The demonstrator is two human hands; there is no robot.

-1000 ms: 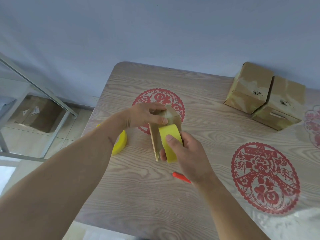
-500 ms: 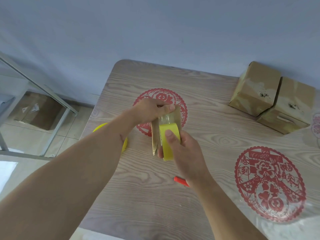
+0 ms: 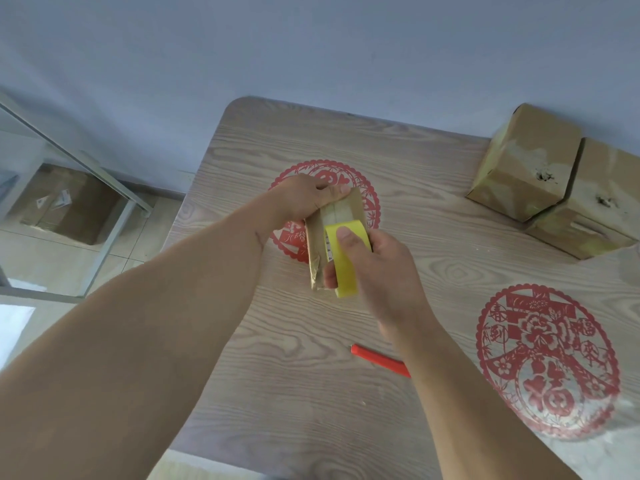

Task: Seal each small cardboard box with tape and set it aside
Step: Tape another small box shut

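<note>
While left hand still grips box, right hand draws gripped tape roll nearer.

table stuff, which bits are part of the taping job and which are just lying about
In use: small brown cardboard box in left hand; yellow tape roll in right hand; two sealed brown cardboard boxes.

Lying about: red pen-like stick; red paper-cut decorations.

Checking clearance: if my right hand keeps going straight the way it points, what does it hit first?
Probably your left hand, gripping the far end of the small box. The right hand holds the yellow tape roll against that box; depth is uncertain.
</note>
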